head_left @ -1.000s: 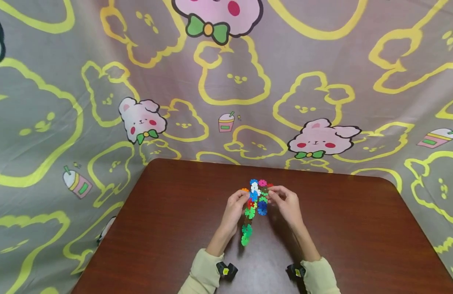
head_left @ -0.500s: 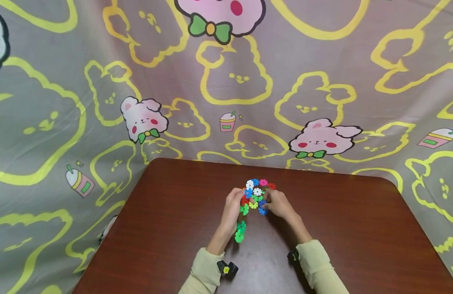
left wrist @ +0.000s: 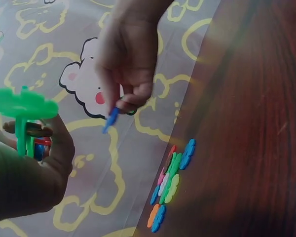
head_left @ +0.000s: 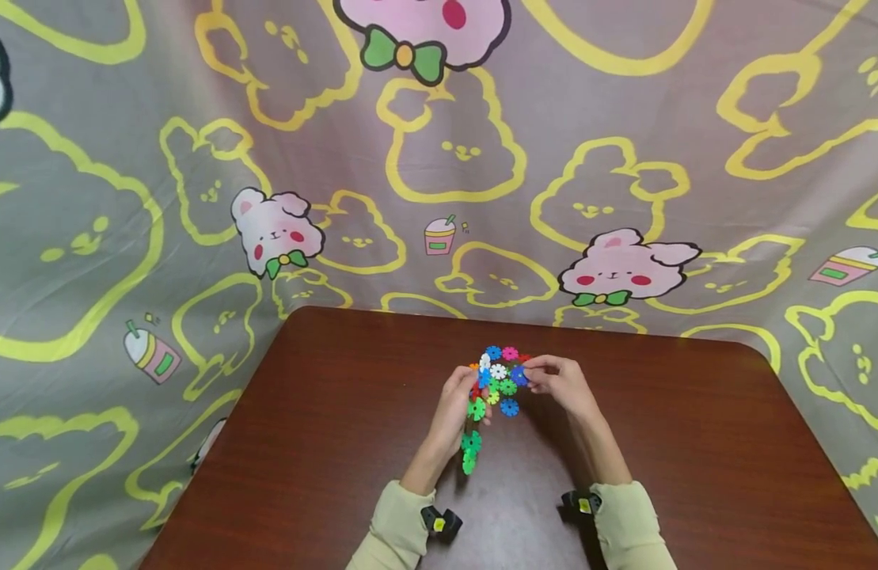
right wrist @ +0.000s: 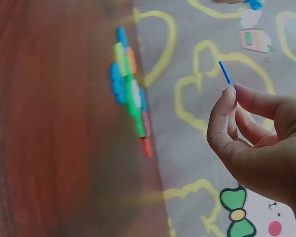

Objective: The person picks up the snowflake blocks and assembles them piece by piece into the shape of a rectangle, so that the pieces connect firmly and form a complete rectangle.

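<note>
My left hand (head_left: 449, 408) holds a chain of joined plastic snowflake discs above the table. Green discs (head_left: 471, 442) hang at the chain's near end, and white and blue ones sit at its far end. In the left wrist view a large green disc (left wrist: 23, 103) stands out over the hand, with brown, red and blue pieces partly hidden behind the fingers. Between thumb and fingertips, my right hand (head_left: 565, 386) pinches a single blue snowflake disc (right wrist: 225, 72), seen edge-on in the right wrist view. This disc is apart from the chain.
Several loose snowflake discs lie flat in a group on the brown table (head_left: 324, 412) beyond and between the hands, among them a pink disc (head_left: 510, 353), a white disc (head_left: 499, 371) and a blue disc (head_left: 509, 407). A patterned cloth (head_left: 467, 269) hangs behind the table.
My right hand reached down to the loose discs, took a blue disc from the near end of the group and lifted it. The left hand keeps the chain, which swung slightly.
</note>
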The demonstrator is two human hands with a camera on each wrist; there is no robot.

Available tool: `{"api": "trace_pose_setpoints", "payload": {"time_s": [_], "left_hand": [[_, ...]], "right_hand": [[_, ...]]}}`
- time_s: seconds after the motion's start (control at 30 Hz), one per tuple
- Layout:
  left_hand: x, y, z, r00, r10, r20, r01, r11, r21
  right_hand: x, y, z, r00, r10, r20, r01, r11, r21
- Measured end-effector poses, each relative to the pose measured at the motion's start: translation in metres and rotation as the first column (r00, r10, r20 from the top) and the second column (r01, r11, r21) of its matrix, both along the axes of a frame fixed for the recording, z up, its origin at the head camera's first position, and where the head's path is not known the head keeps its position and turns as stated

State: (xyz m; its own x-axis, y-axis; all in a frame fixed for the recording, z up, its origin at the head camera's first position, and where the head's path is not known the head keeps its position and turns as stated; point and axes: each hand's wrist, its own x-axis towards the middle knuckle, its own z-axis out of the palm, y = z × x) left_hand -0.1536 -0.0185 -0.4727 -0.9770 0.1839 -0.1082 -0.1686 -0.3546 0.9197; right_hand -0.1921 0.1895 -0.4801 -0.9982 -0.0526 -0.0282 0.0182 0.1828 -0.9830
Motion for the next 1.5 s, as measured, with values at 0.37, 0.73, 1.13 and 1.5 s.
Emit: {"api": "trace_pose_setpoints", "payload": {"time_s": [0.37,0.73,1.13,1.5], "left_hand": [[0.003,0.003,-0.006,0.994,-0.112,0.008,0.112,0.989,-0.095],[0.001,0.004,-0.005,0.988,-0.156,-0.021,0.151,0.977,-0.153],[0.004,0.005,-0.004,0.980,-0.192,-0.051,0.179,0.965,-0.193],[0.006,0.005,0.001,0.976,-0.210,-0.052,0.198,0.964,-0.177]], "right_hand": [[0.017,-0.007,0.022,0.995,-0.101,0.019,0.103,0.980,-0.171],[0.023,-0.015,0.032,0.985,-0.170,0.021,0.170,0.956,-0.240],[0.029,-0.021,0.037,0.986,-0.166,0.013,0.165,0.956,-0.241],[0.034,-0.026,0.040,0.986,-0.143,-0.088,0.130,0.982,-0.138]]}}
